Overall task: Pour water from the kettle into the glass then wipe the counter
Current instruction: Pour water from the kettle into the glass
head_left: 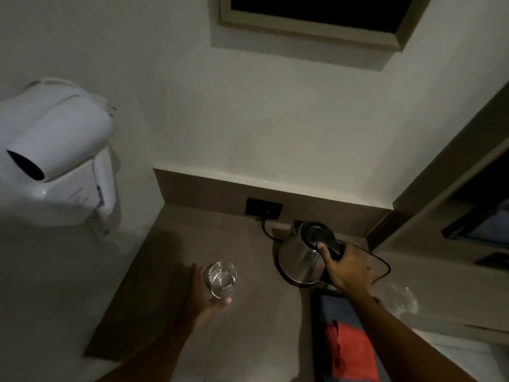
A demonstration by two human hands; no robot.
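A steel kettle (pixel 298 257) with a black lid and handle stands upright at the back right of the brown counter (pixel 256 326). My right hand (pixel 348 267) is closed around its black handle. To the left, a clear glass (pixel 222 279) with some water in it sits in my left hand (pixel 205 297), which wraps it from the left and below. Kettle and glass are well apart. A red cloth (pixel 349 351) lies on a dark tray (pixel 319 326) at the counter's front right.
A white wall-mounted hair dryer (pixel 55 150) hangs at the left. A black socket (pixel 264 207) in the backsplash feeds a cord (pixel 382 267) running behind the kettle. A wooden cabinet edge (pixel 440 188) borders the right. A framed dark panel (pixel 316 15) hangs above.
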